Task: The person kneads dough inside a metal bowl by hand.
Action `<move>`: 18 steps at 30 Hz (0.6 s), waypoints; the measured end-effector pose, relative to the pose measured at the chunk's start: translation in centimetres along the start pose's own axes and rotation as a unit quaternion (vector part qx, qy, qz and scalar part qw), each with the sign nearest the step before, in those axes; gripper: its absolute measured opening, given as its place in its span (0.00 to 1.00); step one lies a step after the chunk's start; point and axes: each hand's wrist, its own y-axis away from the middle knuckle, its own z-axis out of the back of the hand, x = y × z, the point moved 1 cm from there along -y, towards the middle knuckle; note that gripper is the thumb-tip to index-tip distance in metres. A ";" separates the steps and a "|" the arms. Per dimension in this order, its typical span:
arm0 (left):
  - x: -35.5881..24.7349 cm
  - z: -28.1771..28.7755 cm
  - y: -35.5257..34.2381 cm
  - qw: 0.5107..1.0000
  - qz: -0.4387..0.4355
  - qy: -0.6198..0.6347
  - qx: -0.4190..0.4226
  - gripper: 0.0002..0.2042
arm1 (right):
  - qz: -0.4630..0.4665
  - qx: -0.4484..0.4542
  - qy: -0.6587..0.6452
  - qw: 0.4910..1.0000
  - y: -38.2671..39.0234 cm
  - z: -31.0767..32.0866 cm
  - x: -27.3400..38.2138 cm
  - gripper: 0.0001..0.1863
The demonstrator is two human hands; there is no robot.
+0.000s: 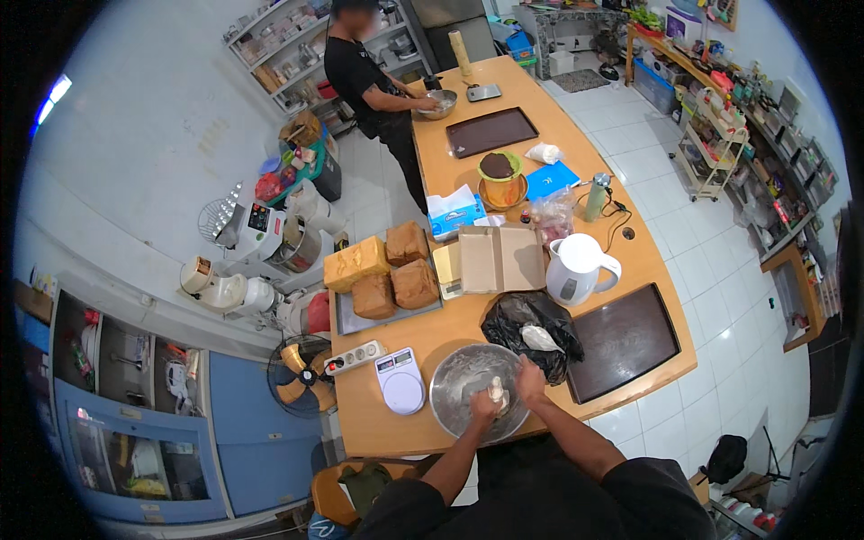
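Dough: pale lump (496,393) in the middle of the bowl, caught between both hands
Bowl: round steel mixing bowl (454,373), floured inside, at the near edge of the table
Left hand: (483,407) curled around the near side of the dough, fingers bent and gripping it
Right hand: (529,381) at the bowl's right rim, fingers folded down onto the dough, pressing
Table: long tan wooden table (396,432) stretching away from the near edge
Scale: small white kitchen scale (399,380) just left of the bowl
Power strip: white, (355,356) just beyond the scale
Black bag: crumpled plastic bag (531,328) touching the bowl's far right side, something white inside
Dark tray: flat brown baking tray (623,340) right of the bag
Kettle: white electric kettle (576,267) beyond the bag
Cardboard box: open, flat (499,258) left of the kettle
Loaves: brown bread loaves (396,274) on a metal tray, far left of the table
Other person: in black (360,76) at the far end, hands in a second metal bowl (440,103)
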 end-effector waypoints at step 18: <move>0.3 1.9 3.8 0.998 -0.036 0.009 0.055 0.23 | -0.010 -0.043 -0.010 0.999 -0.1 0.3 -1.5 0.10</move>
